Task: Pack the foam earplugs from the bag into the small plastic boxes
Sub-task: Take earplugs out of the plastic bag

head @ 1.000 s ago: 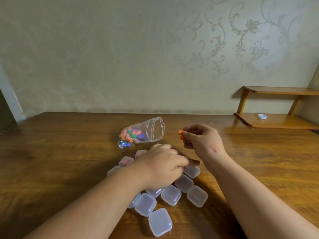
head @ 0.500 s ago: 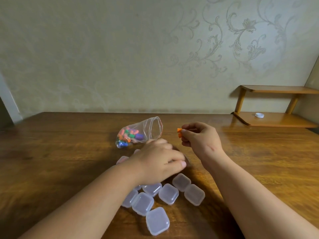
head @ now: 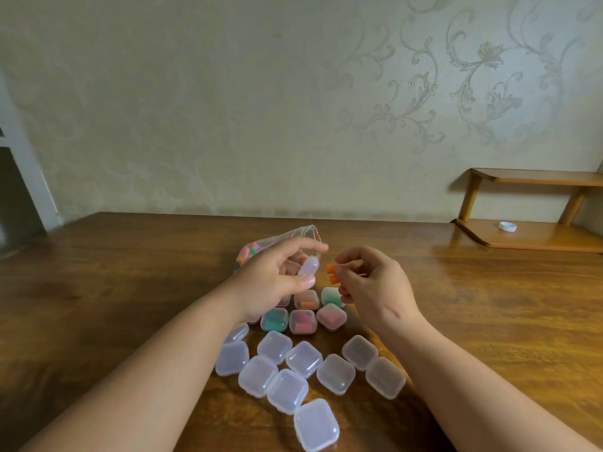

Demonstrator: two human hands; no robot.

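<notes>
Left hand (head: 274,282) pinches an empty small plastic box (head: 307,267); right hand (head: 372,285) pinches two orange earplugs (head: 332,275) just right of it, above the table. Next, probably: open the lid, insert the pair.

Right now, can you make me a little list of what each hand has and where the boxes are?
left hand: holds one clear box
right hand: pinches orange earplugs
bag: on the table behind the left hand, coloured earplugs inside
filled boxes: grouped just nearer than the hands
empty boxes: grouped nearest the person
</notes>
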